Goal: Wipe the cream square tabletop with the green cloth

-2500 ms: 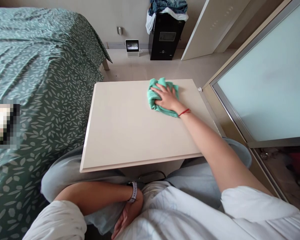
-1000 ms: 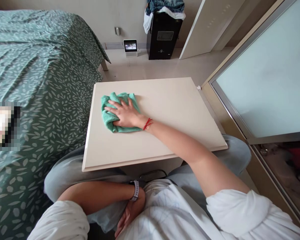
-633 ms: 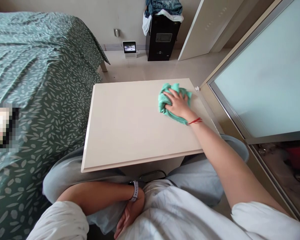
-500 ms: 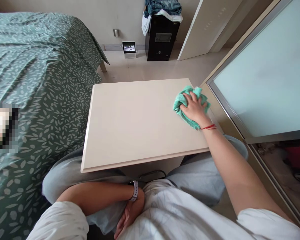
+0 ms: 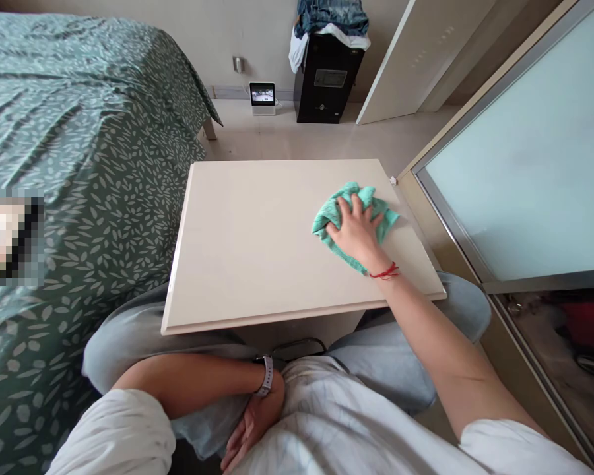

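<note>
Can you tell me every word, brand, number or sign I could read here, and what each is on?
None can be read for certain.
Black box: a small round logo with marks beside it, too small.
Screen: any text too small.
Door: faint marks, unclear whether lettering.
Cloth and table: no lettering visible.

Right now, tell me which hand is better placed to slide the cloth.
Probably the right hand: it lies spread on the cloth, over the table. The left hand is away from both.
</note>
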